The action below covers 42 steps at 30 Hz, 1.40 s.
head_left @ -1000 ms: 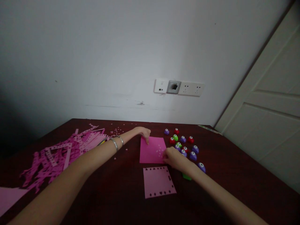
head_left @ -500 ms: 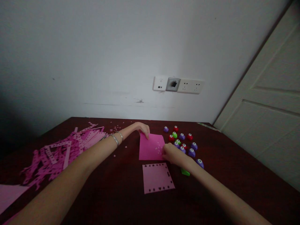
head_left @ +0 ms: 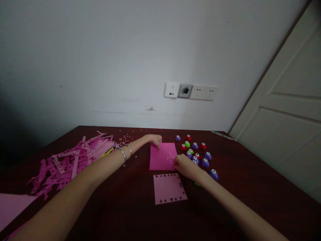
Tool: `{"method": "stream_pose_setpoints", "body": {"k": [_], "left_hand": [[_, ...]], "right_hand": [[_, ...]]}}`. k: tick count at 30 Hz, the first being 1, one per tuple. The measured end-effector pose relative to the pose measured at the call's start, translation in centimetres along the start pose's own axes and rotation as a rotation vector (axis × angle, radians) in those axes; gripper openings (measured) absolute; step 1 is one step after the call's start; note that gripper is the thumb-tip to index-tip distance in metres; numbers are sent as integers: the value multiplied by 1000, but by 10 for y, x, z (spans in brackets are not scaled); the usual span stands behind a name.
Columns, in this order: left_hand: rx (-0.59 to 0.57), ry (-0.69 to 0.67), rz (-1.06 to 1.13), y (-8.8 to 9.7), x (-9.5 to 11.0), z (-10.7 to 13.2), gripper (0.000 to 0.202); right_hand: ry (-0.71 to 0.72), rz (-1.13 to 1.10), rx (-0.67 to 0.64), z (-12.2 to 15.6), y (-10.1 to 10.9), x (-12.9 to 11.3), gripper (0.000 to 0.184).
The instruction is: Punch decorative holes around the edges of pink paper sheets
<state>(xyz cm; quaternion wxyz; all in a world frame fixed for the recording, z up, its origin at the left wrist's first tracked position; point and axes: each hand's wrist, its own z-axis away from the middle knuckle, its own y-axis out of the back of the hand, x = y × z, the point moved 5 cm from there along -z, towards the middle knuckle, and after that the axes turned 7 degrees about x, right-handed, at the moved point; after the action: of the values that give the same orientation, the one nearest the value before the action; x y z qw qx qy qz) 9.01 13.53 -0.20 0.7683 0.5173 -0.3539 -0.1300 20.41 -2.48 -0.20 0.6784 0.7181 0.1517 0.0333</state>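
A bright pink square of paper [head_left: 160, 160] lies on the dark table, with small pale cut-outs [head_left: 170, 156] scattered on its right part. My left hand [head_left: 155, 140] is closed at its top left edge, one digit pointing down onto the paper. At the right edge my right hand [head_left: 182, 164] is closed, fingertips together beside the cut-outs; whether they pinch something is hidden. Just below lies a paler pink square [head_left: 168, 189] with small punched shapes along three sides.
Several red, green and purple craft punches [head_left: 205, 162] stand on the right, some partly behind my right hand. A heap of punched pink strips [head_left: 62, 167] covers the left, with a yellow pencil-like stick [head_left: 108, 150] beside it. Tiny cut-outs [head_left: 125, 137] lie farther back. Wall sockets [head_left: 203, 92] are behind.
My left hand's fingers have curled in at the paper's top edge, and the paper's top now lies flatter. My right hand stays nearly in place. The view has shifted slightly.
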Motion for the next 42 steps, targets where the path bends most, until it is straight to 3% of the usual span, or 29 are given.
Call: {"method": "stream_pose_setpoints", "body": {"k": [13, 19, 23, 25, 29, 32, 34, 36, 37, 40, 42], "left_hand": [[-120, 55, 71, 6, 5, -7, 17], [-56, 3, 216, 26, 6, 15, 10], [4, 18, 297, 68, -13, 59, 20], [27, 58, 357, 97, -32, 91, 25], [136, 147, 212, 160, -85, 166, 21], [309, 383, 151, 200, -124, 218, 6], [528, 550, 133, 223, -137, 246, 13], [647, 633, 75, 235, -132, 261, 20], [650, 621, 31, 236, -123, 262, 19], [580, 509, -48, 227, -82, 251, 13], [517, 372, -53, 212, -48, 237, 8]], "right_hand": [[21, 8, 11, -2, -2, -2, 17], [51, -65, 47, 2, 17, -5, 19], [2, -346, 105, 3, 46, 0, 24], [-49, -472, 65, 2, 51, 5, 25], [-103, -577, -5, -3, 47, 8, 24], [-101, -591, -17, -8, 40, 5, 23], [-89, -597, -15, -11, 37, -1, 23], [-64, -581, -7, -14, 37, -8, 23], [-42, -560, 4, -16, 38, -13, 24], [35, -507, 129, -22, 46, -25, 29], [46, -552, 264, -26, 52, -29, 43]]}}
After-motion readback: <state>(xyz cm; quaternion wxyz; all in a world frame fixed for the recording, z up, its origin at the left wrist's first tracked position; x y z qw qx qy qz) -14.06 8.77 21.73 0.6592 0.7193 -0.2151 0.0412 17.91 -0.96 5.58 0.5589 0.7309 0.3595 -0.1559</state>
